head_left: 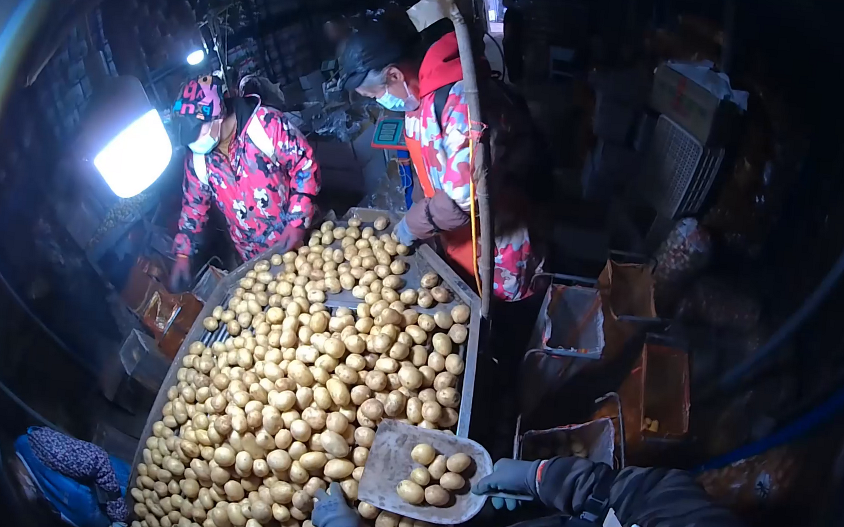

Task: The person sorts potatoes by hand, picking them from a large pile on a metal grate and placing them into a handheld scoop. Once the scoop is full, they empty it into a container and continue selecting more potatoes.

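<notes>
My right hand [508,478], in a grey-blue glove, is closed round the handle of a flat, worn scoop [389,466]. Several potatoes [439,476] lie in the scoop, which is over the near right edge of the potato heap. Lower and to the left, my left hand [332,510], also gloved, lies on the loose potatoes [278,422] beside the scoop, its fingers apart and partly among them. Those potatoes cover most of a long, metal-edged sorting table [467,388], thinning toward its far end.
Two masked people stand at the table's far end, one in a pink patterned jacket [249,178], one with a glove [405,232] on the potatoes. Another person's sleeve [74,459] shows at lower left. Lined crates [575,319] stand right, beyond an upright pole [480,168]. A bright lamp [133,153] hangs left.
</notes>
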`<state>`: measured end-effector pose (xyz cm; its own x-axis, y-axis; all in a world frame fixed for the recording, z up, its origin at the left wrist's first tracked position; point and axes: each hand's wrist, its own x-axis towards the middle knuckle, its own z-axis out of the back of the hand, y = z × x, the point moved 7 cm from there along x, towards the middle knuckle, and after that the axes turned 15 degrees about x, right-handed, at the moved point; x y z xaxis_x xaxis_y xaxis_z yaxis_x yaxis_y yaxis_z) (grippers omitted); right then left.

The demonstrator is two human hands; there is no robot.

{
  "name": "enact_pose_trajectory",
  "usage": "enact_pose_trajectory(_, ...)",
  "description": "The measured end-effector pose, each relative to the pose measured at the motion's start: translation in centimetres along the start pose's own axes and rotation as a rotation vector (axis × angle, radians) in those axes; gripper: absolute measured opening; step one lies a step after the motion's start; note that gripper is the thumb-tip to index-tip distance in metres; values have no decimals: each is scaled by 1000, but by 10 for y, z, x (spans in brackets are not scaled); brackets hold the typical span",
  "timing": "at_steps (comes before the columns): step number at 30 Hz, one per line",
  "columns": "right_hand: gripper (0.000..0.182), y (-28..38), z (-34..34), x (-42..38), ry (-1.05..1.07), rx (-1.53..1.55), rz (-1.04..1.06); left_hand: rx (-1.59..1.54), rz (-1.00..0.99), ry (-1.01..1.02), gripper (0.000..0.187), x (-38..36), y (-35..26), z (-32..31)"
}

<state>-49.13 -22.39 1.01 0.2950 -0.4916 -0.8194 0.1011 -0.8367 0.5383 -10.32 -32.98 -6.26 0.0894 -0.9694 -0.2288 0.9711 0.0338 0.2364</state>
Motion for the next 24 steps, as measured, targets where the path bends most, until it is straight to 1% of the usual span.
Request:
enact_pose_trajectory(2,46,-13,2,13,-7,16,-17,-75,-11,21,49,-18,0,31)
enact_pose_trajectory(3,45,-11,3,7,-22,-9,-17,-112,-18,30,47,-23,-2,42)
enact_pose_trajectory(4,45,-8,4,-1,-39,-32,-16,-78,-69,-15,40,-22,-1,27)
enact_pose_trajectory(7,45,-5,5,-11,-51,-54,-9,-102,-90,-76,38,-33,0,26)
enact_pose_trajectory(11,45,-8,8,-8,-43,-42,-2,-122,-108,-24,42,-17,0,1)
enact_pose_trajectory(14,45,-8,10,-7,-39,-37,6,-304,-194,-79,47,-27,11,25)
enact_pose_trajectory(17,48,-8,11,-9,-26,-42,13,-823,-28,-187,41,-24,38,24)
enact_pose_trajectory(19,50,-10,11,-7,-13,-42,5,-1494,164,13,42,-45,19,79)
enact_pose_trajectory(20,50,-11,10,-5,-5,-39,-2,-1335,150,68,44,-30,34,54)
enact_pose_trajectory(21,50,-12,9,-2,1,-39,-10,-1177,136,121,46,-27,34,78)
enact_pose_trajectory(22,50,-12,7,2,8,-37,-16,-1322,45,-242,51,-39,15,115)
enact_pose_trajectory(23,50,-12,6,4,12,-35,-24,-1058,-42,-154,59,-41,4,130)
enact_pose_trajectory(24,50,-12,5,7,18,-34,-30,-1206,-107,-63,61,-45,-14,132)
